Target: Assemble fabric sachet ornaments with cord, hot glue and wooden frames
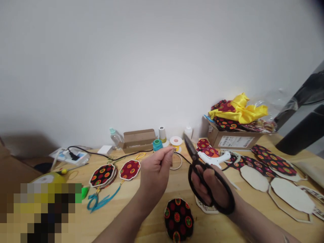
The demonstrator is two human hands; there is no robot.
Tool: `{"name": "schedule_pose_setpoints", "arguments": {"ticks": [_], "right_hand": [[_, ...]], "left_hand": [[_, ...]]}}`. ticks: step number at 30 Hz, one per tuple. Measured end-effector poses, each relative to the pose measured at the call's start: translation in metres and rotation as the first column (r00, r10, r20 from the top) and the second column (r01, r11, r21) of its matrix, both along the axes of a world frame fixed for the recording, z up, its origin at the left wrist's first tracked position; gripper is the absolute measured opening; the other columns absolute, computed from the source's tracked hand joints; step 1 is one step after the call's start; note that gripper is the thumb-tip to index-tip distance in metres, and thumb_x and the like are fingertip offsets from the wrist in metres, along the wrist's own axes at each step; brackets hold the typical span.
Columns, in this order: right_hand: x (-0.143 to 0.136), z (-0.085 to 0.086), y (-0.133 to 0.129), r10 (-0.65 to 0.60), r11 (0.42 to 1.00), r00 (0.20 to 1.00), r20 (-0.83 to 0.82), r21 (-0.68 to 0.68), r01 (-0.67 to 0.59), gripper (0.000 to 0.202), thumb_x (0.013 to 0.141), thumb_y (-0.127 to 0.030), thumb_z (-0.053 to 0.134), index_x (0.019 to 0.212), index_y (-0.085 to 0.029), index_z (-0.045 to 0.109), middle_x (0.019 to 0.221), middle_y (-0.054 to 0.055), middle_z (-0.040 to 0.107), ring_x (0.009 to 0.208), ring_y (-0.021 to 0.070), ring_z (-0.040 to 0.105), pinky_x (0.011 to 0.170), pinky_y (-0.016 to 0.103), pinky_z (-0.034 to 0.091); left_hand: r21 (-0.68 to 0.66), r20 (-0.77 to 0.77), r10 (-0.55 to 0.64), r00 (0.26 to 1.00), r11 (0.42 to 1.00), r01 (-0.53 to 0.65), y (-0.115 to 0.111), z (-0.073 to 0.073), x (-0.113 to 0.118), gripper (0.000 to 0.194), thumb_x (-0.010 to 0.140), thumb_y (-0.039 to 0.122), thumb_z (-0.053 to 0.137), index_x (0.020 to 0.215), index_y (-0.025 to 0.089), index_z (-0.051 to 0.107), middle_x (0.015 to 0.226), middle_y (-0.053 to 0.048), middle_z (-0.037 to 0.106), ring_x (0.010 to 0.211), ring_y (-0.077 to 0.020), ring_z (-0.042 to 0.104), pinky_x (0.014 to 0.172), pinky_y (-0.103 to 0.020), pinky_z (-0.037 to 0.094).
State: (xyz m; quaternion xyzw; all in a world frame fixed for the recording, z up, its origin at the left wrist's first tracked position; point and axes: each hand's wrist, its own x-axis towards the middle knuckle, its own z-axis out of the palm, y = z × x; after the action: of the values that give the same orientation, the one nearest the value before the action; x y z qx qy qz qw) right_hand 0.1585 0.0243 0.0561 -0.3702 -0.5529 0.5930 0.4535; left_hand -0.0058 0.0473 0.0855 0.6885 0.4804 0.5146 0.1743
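My left hand (pixel 155 173) is closed in a pinch above the middle of the table; whatever sits between thumb and forefinger is hidden or too small to make out. In my right hand (pixel 215 182) I hold black-handled scissors (pixel 194 157), their dark blades together and pointing up and away. Below the hands lies a round patterned fabric piece (pixel 178 219) in black with red and orange motifs. A pale lattice piece (pixel 208 206) is partly covered by the scissors. Just behind the left hand is a pale ring (pixel 181 162).
A white glue gun (pixel 212 159) lies behind my right hand. At the back right stands a cardboard box (pixel 215 136) of fabrics. Pale boards (pixel 291 194) lie right. Patterned ornaments (pixel 102 175) with teal ribbon (pixel 105 202), a teal thread spool (pixel 157 145) and a power strip (pixel 76 156) are further left.
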Motion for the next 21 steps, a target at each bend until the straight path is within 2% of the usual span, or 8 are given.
{"name": "schedule_pose_setpoints", "arguments": {"ticks": [2, 3, 4, 6, 8, 10, 16, 21], "right_hand": [[0.011, 0.01, 0.002, -0.114, 0.99, 0.978, 0.172, 0.102, 0.097, 0.061, 0.069, -0.08, 0.039, 0.054, -0.021, 0.041, 0.039, -0.007, 0.033, 0.032, 0.0064, 0.028, 0.033, 0.021, 0.021], [0.017, 0.014, 0.003, -0.179, 0.974, 0.927, 0.33, 0.193, 0.12, 0.059, 0.071, -0.076, 0.042, 0.055, -0.02, 0.042, 0.042, -0.005, 0.037, 0.037, 0.0079, 0.033, 0.037, 0.022, 0.025], [0.022, 0.018, 0.003, -0.226, 0.959, 0.83, 0.51, 0.266, 0.098, 0.054, 0.072, -0.07, 0.049, 0.056, -0.019, 0.046, 0.047, -0.003, 0.045, 0.043, 0.0094, 0.039, 0.041, 0.022, 0.028], [0.029, 0.023, 0.004, -0.244, 0.952, 0.539, 0.806, 0.304, -0.024, 0.041, 0.073, -0.058, 0.058, 0.061, -0.019, 0.055, 0.057, 0.001, 0.055, 0.051, 0.0127, 0.047, 0.047, 0.023, 0.03], [0.029, 0.02, 0.003, -0.195, 0.955, 0.263, 0.945, 0.244, -0.168, 0.029, 0.077, -0.045, 0.058, 0.067, -0.018, 0.061, 0.065, 0.005, 0.063, 0.058, 0.0164, 0.055, 0.05, 0.025, 0.033], [0.024, 0.014, 0.002, -0.158, 0.942, 0.107, 0.982, 0.182, -0.281, 0.022, 0.08, -0.033, 0.053, 0.073, -0.016, 0.065, 0.072, 0.01, 0.068, 0.065, 0.0206, 0.062, 0.054, 0.027, 0.037], [0.012, -0.001, 0.001, -0.076, 0.917, -0.077, 0.994, 0.039, -0.396, 0.026, 0.079, -0.021, 0.048, 0.075, -0.012, 0.071, 0.076, 0.018, 0.071, 0.069, 0.0289, 0.067, 0.056, 0.033, 0.044], [0.015, 0.008, 0.003, -0.036, 0.945, -0.085, 0.996, 0.006, -0.328, 0.018, 0.073, -0.022, 0.058, 0.073, -0.01, 0.072, 0.073, 0.019, 0.07, 0.067, 0.0295, 0.067, 0.054, 0.033, 0.043]], "left_hand": [[-0.015, 0.046, -0.008, 0.999, 1.0, 0.009, -0.001, 0.003, -0.001, 0.019, 0.087, 0.026, 0.052, 0.085, 0.017, 0.069, 0.058, 0.003, 0.057, 0.057, -0.0097, 0.052, 0.059, -0.021, 0.044], [-0.021, 0.081, -0.011, 0.997, 1.0, 0.013, -0.001, 0.005, -0.001, 0.019, 0.087, 0.026, 0.052, 0.084, 0.018, 0.068, 0.059, 0.003, 0.057, 0.058, -0.0099, 0.052, 0.059, -0.021, 0.044], [-0.03, 0.127, -0.012, 0.992, 0.999, 0.016, -0.001, 0.006, -0.002, 0.018, 0.086, 0.027, 0.053, 0.082, 0.018, 0.068, 0.059, 0.003, 0.056, 0.058, -0.01, 0.052, 0.059, -0.022, 0.044], [-0.072, 0.233, -0.017, 0.972, 0.997, 0.035, 0.0, 0.009, -0.003, 0.017, 0.086, 0.027, 0.054, 0.081, 0.018, 0.068, 0.06, 0.003, 0.055, 0.056, -0.0091, 0.049, 0.056, -0.021, 0.042], [-0.115, 0.366, -0.035, 0.93, 0.99, 0.083, 0.001, 0.011, -0.005, 0.016, 0.085, 0.028, 0.056, 0.083, 0.019, 0.068, 0.061, 0.003, 0.054, 0.052, -0.0072, 0.044, 0.05, -0.019, 0.037], [-0.148, 0.494, -0.06, 0.867, 0.977, 0.152, 0.003, 0.011, -0.007, 0.014, 0.084, 0.028, 0.058, 0.086, 0.019, 0.068, 0.06, 0.003, 0.053, 0.049, -0.0054, 0.037, 0.045, -0.018, 0.03], [-0.169, 0.656, -0.083, 0.75, 0.952, 0.254, 0.004, 0.015, -0.009, 0.014, 0.081, 0.026, 0.061, 0.086, 0.015, 0.067, 0.058, 0.003, 0.053, 0.045, -0.0039, 0.033, 0.042, -0.018, 0.022], [-0.199, 0.65, -0.094, 0.754, 0.937, 0.288, 0.004, 0.014, -0.007, 0.014, 0.08, 0.029, 0.061, 0.081, 0.015, 0.066, 0.057, 0.003, 0.052, 0.045, -0.0042, 0.031, 0.042, -0.018, 0.022]]}}
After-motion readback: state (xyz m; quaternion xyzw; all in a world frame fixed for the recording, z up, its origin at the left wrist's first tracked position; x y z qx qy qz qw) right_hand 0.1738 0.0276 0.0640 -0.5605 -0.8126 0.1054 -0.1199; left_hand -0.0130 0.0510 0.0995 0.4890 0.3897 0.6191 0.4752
